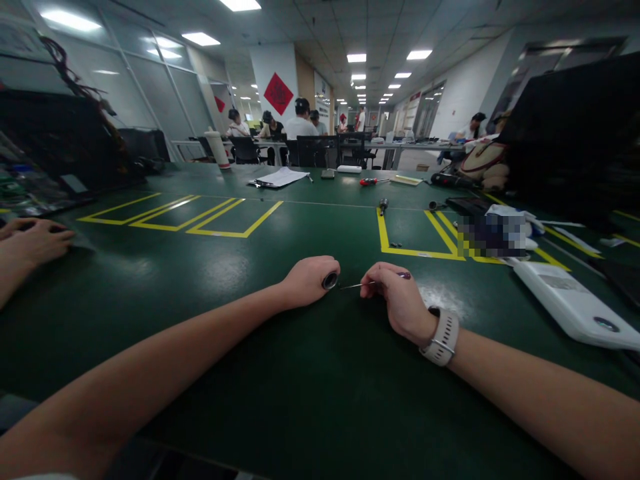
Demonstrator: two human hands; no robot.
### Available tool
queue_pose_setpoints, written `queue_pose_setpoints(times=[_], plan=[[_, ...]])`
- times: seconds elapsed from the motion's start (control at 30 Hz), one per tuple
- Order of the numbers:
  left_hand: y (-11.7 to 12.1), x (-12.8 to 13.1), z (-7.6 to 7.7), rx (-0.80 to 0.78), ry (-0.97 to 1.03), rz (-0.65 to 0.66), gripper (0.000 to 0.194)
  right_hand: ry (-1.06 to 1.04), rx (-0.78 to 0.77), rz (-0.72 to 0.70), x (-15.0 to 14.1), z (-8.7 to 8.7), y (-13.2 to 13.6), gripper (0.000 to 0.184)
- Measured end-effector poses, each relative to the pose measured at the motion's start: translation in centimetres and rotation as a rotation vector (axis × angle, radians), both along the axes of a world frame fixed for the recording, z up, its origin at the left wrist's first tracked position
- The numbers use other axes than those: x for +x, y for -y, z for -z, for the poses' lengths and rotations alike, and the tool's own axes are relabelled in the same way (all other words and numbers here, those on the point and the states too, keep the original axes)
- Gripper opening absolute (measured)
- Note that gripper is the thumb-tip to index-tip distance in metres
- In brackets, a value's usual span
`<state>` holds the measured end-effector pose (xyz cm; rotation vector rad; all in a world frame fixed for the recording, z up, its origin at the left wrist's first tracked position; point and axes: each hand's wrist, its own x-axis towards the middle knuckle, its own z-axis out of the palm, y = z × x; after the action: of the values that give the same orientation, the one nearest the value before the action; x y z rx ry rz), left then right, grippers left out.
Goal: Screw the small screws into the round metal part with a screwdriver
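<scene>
My left hand is closed around a dark round metal part with a hollow, ring-shaped end that faces right. Just to its right, my right hand grips a thin screwdriver. The thin shaft points left toward the part, with a small gap between them, and the dark reddish handle end shows above the hand. Beyond my right hand, a metal fitting stands at the corner of a yellow-taped box, and a few tiny pieces lie inside it.
Yellow tape marks boxes on the green table. At right lie a white power bank and another small round part. Farther back are a red-handled screwdriver, papers and a white cup. Another person's hand rests at left.
</scene>
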<state>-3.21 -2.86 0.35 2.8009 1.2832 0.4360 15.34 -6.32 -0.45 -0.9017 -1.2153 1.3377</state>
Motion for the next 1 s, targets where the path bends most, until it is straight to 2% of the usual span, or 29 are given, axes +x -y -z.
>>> queue_pose_setpoints(times=[0.2,0.37,0.47,0.63,0.77,1.0], plan=[[0.0,0.0,0.0,-0.006,0.011,-0.030,0.006,-0.008,0.059,-0.041,0.0,-0.2,0.2,0.017],[0.0,0.1,0.1,0.033,0.001,-0.065,0.005,0.170,0.174,-0.085,-0.2,-0.4,0.6,0.015],[-0.1,0.1,0.1,0.043,0.023,-0.060,0.003,0.222,0.172,-0.166,-0.2,-0.4,0.7,0.015],[0.0,0.0,0.1,0.040,0.050,-0.056,0.002,0.147,0.133,-0.291,-0.1,-0.2,0.6,0.017],[0.0,0.0,0.1,0.017,0.051,-0.071,0.002,0.134,0.175,-0.231,-0.1,-0.4,0.8,0.016],[0.1,0.3,0.0,0.022,0.010,-0.039,0.004,0.368,0.317,-0.060,0.1,-1.5,1.7,0.016]])
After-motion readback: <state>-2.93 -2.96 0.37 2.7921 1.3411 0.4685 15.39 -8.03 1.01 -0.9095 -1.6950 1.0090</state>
